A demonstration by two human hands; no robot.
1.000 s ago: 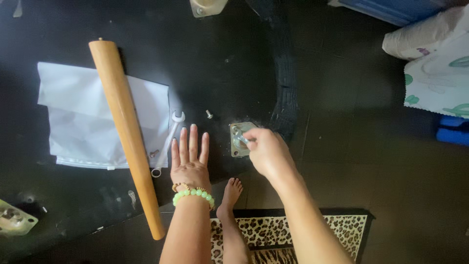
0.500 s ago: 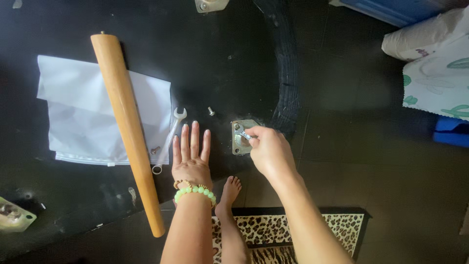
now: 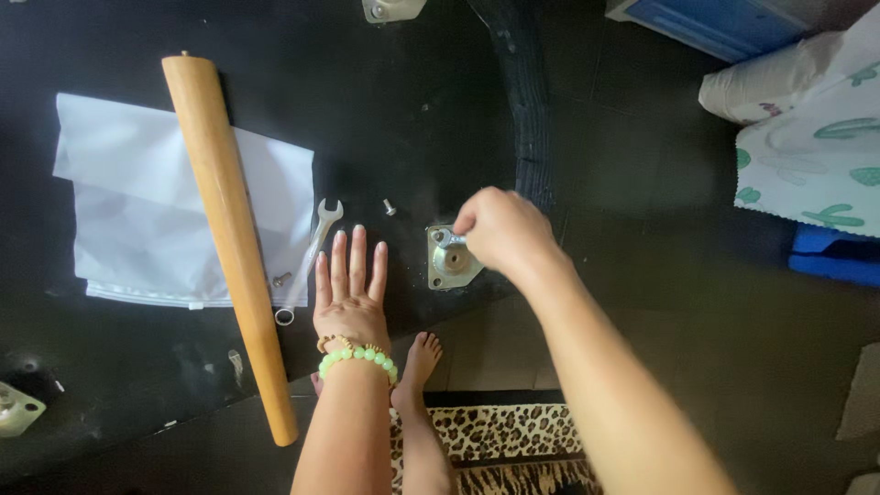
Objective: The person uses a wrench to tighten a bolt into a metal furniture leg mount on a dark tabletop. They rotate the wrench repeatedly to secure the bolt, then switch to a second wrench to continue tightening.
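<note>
— Looking down, what do you see the two hands doing?

— The left hand (image 3: 350,289) lies flat on the black board (image 3: 412,110), fingers straight and spread a little. It holds nothing. It has a green bead bracelet (image 3: 359,358) on the wrist.

— And the other one?

— The right hand (image 3: 500,229) is closed tight around a small silver tool (image 3: 451,240). Only the tip pokes out, so I cannot tell what kind of tool it is. The tip sits at the top left corner of a square metal plate (image 3: 452,260).

— Where is that plate?

— It lies flat on the black board, just beside the left hand, near the board's edge. It has a round hole in the middle.

— What else is close?

— A little silver wrench (image 3: 312,247) lies just left of the left hand. A small screw (image 3: 390,207) is above the fingers. A long wooden leg (image 3: 229,243) lies slanted over a white plastic bag (image 3: 137,211).

— Anything lower down?

— A bare foot (image 3: 417,367) rests by the wrist, next to a leopard mat (image 3: 495,440). Another metal plate (image 3: 18,410) sits far off at the left edge
</note>
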